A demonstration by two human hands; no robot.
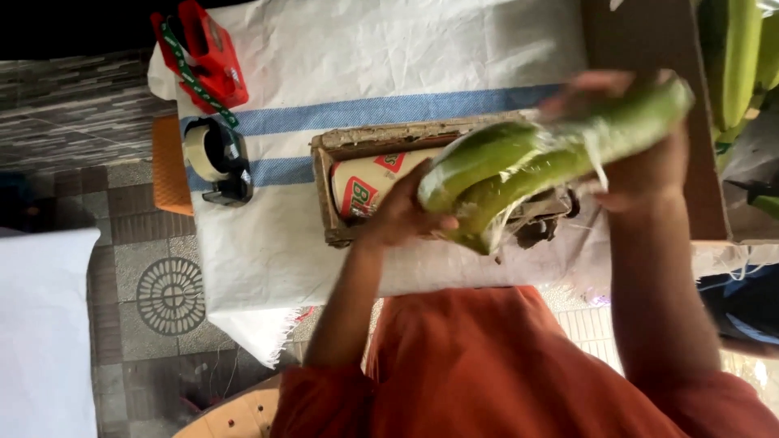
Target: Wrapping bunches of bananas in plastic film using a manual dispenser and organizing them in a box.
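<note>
I hold a pair of long green bananas (535,158) wrapped in clear plastic film, lifted above the table. My left hand (406,212) grips their lower left end. My right hand (641,158) clasps the upper right end, fingers curled over the top. Directly beneath the bananas sits a worn wooden box (357,142) holding a roll of film (365,182) with a red and cream label.
A white woven cloth with blue stripes (381,61) covers the table. On its left stand a black tape dispenser (217,158) and a red tape dispenser (203,57). More green bananas (734,57) lie at the top right beside a cardboard sheet (641,36). Patterned tile floor (166,296) lies left.
</note>
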